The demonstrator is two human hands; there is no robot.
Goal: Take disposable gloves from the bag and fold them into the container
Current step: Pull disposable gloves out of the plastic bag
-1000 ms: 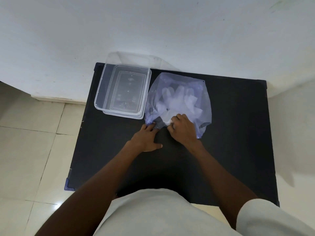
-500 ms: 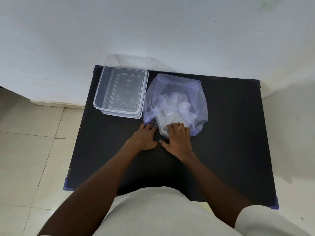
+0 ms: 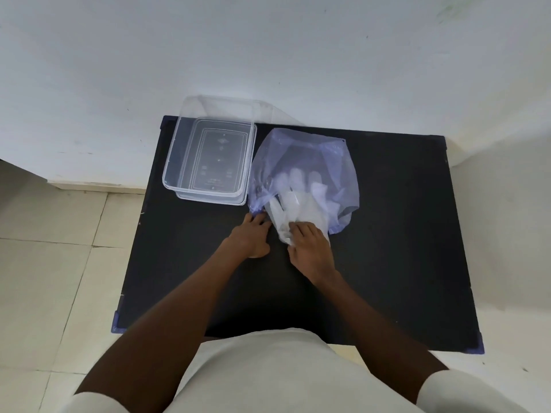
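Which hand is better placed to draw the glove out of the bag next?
Right hand: it already grips the glove at the bag mouth. The left hand pins the bag's corner.

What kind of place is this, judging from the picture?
Probably a plain room in a home or a small workspace: a bare white wall, a pale tiled floor and a small black table against the wall.
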